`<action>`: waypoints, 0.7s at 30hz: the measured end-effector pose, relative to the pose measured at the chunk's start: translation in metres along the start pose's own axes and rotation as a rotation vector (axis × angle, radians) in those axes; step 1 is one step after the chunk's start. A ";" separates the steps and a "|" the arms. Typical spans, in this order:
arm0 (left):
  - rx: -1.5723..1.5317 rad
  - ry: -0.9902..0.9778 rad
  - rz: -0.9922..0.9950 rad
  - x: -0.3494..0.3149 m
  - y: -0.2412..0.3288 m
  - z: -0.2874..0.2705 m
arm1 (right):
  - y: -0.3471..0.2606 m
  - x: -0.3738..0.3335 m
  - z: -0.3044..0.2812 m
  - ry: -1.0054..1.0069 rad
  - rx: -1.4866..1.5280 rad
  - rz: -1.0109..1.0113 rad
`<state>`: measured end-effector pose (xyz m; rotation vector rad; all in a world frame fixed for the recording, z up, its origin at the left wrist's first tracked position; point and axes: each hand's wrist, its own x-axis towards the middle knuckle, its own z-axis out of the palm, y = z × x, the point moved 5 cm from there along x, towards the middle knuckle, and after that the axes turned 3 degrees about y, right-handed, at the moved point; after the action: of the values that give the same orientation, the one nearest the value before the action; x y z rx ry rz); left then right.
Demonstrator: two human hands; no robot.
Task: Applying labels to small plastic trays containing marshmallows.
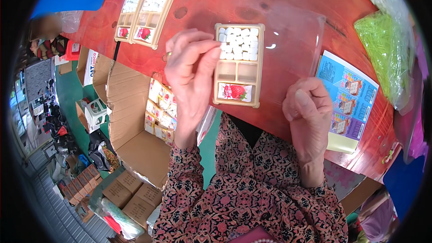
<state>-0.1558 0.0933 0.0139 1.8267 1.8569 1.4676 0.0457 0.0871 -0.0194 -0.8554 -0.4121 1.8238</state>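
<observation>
A beige compartment tray [236, 81] lies on the red table, near its front edge. Small white pillow-shaped pieces [238, 43] fill its large far compartment, and a packet with a strawberry picture [235, 92] lies in the near one. Two middle compartments show their bare bottoms. My left hand [191, 63] is at the tray's far left edge, thumb and forefinger pinched beside the white pieces; whatever is between the tips is too small to make out. My right hand [308, 103] is closed right of the tray, thumb against the curled fingers, its inside hidden.
Two filled trays [146, 15] stand at the far left. Blue printed sheets [346, 101] lie right of my right hand, near a bag of green material [382, 54]. An open cardboard box [130, 108] with strawberry packets [159, 112] stands left, below the table edge.
</observation>
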 end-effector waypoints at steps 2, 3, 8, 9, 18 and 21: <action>-0.129 -0.024 -0.312 -0.008 -0.004 -0.010 | 0.005 -0.001 0.008 -0.046 -0.006 0.075; -0.197 -0.051 -0.483 -0.016 -0.005 -0.013 | 0.008 -0.003 0.011 -0.038 -0.017 0.126; -0.482 -0.205 -0.802 -0.042 0.004 -0.019 | 0.024 -0.009 0.026 -0.038 -0.204 0.238; -0.541 -0.150 -0.818 -0.046 0.004 -0.017 | 0.027 -0.009 0.026 -0.022 -0.245 0.248; -0.451 -0.009 -0.776 -0.068 -0.002 -0.017 | 0.020 -0.012 0.036 0.010 -1.292 -0.260; -0.255 0.026 -0.692 -0.068 -0.003 -0.018 | 0.023 -0.009 0.040 -0.027 -1.497 -0.358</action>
<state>-0.1533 0.0278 -0.0130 0.9095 1.9165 1.3659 0.0038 0.0738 -0.0025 -1.5469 -1.9081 0.9524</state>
